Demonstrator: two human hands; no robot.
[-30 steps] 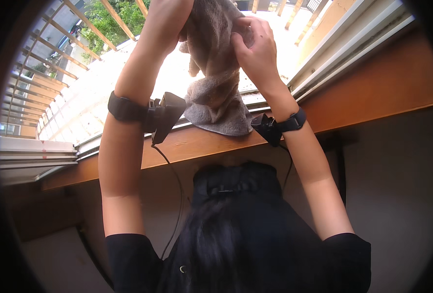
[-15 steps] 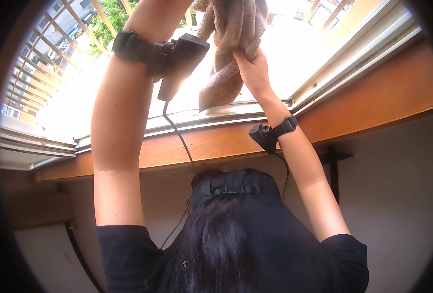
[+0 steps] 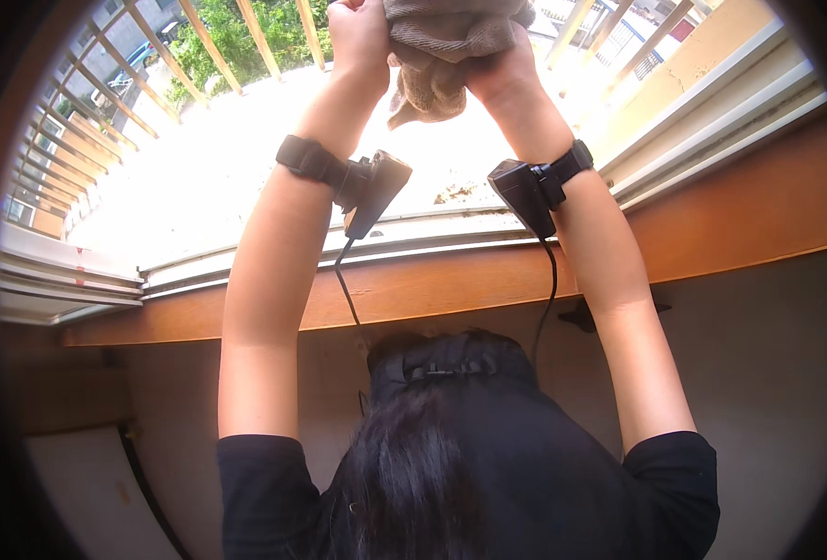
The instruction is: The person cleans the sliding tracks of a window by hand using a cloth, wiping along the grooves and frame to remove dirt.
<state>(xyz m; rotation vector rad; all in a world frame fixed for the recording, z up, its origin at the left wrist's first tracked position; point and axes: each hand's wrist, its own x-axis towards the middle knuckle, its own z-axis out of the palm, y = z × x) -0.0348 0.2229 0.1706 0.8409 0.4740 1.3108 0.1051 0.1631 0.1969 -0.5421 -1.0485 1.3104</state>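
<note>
A bunched grey-brown towel (image 3: 455, 37) is held up at the top edge, over the bright sill beyond the window frame. Its lower fold hangs down between my wrists. My left hand (image 3: 361, 35) is closed at the towel's left side, its fingertips partly cut off by the picture's edge. From below and the right, my right hand (image 3: 505, 75) grips the towel, with most of its fingers hidden behind the cloth. Both arms reach forward, raised and nearly straight.
White window tracks (image 3: 357, 245) and an orange-brown wooden ledge (image 3: 749, 201) run across in front of me. Outside stand metal bars (image 3: 259, 39), with green plants behind. A black device (image 3: 376, 194) with a cable is strapped to my left wrist, another (image 3: 525, 194) to my right.
My left hand has come down into view beside the towel. My right hand has moved up and slightly right. The towel, hanging long before, is now gathered higher and more compact.
</note>
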